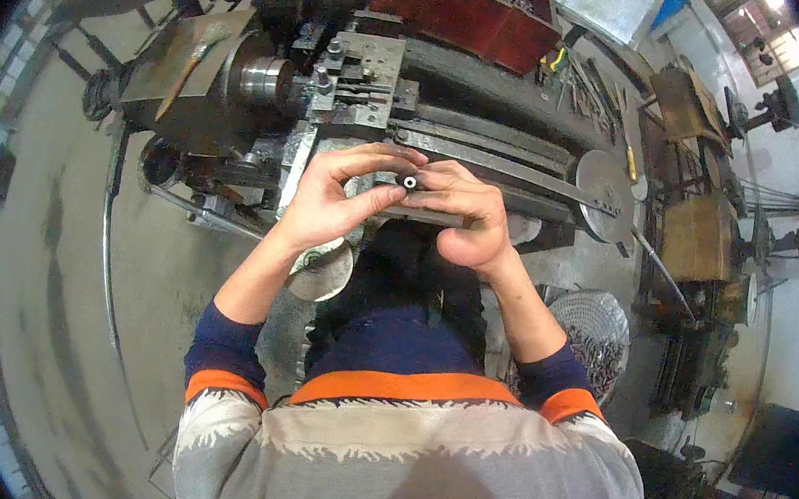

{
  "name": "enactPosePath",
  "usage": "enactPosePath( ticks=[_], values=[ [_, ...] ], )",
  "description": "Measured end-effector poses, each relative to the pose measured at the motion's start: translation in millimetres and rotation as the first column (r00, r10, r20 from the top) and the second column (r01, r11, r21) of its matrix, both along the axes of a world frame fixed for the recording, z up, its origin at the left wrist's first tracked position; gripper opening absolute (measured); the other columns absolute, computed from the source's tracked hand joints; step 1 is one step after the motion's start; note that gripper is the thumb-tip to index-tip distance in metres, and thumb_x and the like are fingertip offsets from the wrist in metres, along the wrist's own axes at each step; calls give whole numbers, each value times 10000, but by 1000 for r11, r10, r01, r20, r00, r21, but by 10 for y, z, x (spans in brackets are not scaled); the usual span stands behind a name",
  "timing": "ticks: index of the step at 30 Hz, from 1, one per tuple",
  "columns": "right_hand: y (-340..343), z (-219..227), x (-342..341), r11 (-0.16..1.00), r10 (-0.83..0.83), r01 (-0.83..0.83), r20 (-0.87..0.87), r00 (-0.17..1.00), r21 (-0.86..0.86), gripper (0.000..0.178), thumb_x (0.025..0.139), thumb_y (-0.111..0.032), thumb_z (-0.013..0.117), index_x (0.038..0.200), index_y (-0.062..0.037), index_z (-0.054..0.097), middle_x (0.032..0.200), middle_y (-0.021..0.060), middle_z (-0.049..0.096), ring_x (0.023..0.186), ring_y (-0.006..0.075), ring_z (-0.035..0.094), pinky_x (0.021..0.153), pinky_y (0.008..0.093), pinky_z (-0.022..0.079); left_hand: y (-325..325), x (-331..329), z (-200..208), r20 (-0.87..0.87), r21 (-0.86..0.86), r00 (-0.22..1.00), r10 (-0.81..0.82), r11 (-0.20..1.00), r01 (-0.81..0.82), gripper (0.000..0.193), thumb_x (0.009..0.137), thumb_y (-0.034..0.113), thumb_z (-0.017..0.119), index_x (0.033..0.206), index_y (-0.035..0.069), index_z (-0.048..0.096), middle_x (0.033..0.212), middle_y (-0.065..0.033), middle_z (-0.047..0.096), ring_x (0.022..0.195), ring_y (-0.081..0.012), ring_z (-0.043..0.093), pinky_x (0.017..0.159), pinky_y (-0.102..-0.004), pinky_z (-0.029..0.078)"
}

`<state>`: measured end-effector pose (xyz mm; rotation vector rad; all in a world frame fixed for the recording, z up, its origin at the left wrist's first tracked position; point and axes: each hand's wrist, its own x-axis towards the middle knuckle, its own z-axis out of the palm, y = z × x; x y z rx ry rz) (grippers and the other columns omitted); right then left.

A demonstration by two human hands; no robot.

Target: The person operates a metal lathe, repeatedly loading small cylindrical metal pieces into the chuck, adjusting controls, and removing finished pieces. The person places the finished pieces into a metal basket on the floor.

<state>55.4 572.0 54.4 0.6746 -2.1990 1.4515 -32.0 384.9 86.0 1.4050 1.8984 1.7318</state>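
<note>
Both my hands meet in front of me, just on the near side of a lathe-like machine (364, 80). Between the fingertips is a small dark round part with a pale ring-shaped end (409, 182) and a hole in its middle. My left hand (347, 190) pinches it from the left with thumb and fingers. From the right, the bent fingers of my right hand (467, 213) close on the same part. The fingers cover most of its length.
Behind the hands stands a red bin (463, 13) of small metal parts. A brush (189, 72) lies on the machine's left housing. Hand tools (586, 94) and a round disc (605, 195) are to the right. A basket of parts (591, 328) sits low at right.
</note>
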Motion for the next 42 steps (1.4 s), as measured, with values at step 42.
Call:
enactPosePath(
  ticks=[42],
  values=[
    [1122,913,-1499,827,-554,513,182,812,231,401,618,-103,576,1011,-95,653,982,134,619,810,238,620,729,324,498,-760,-210,-337,327,18,818,473,863,-506,101,807,17,586,875,-45,627,838,-66,650,786,-107,584,704,-235,449]
  ],
)
